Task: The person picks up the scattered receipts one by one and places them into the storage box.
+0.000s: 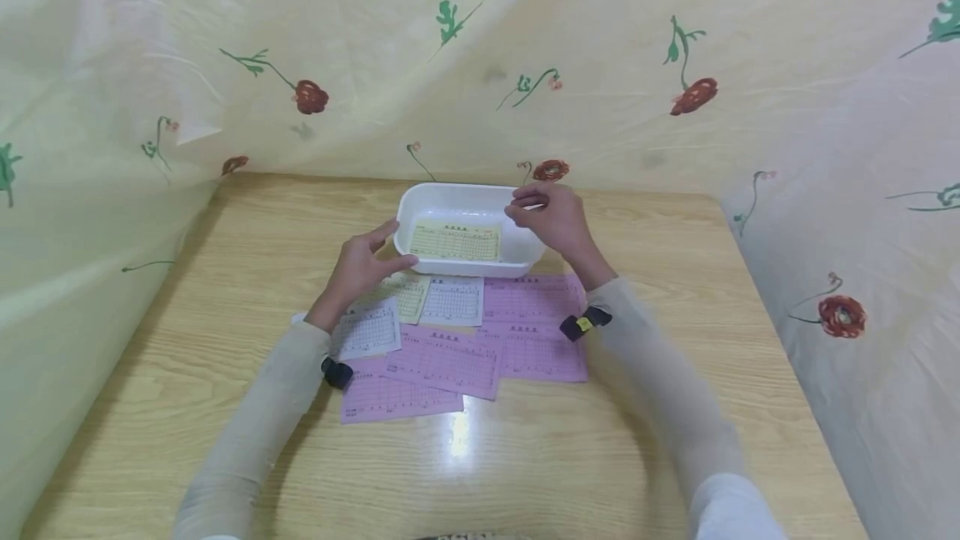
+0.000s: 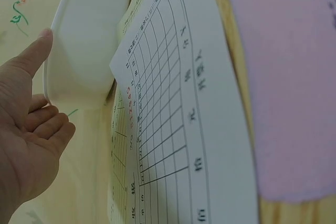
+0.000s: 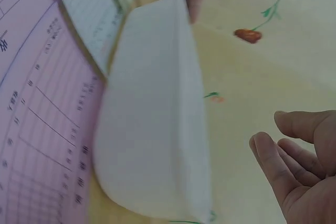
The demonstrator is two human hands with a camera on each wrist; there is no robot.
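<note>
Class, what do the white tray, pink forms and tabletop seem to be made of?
White tray: probably plastic, smooth and faintly glossy, with a rounded rim. Pink printed forms: likely paper, matte, thin-edged, with ruled grids. Tabletop: wood or wood-look laminate; grain shows, and a bright reflection suggests gloss.

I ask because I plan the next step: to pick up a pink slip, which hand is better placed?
Probably the right hand: it appears to hold nothing, and pink slips lie near its wrist. The left hand holds the white tray's left end.

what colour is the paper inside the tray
The paper is pale yellow, clearest in the head view.
</note>
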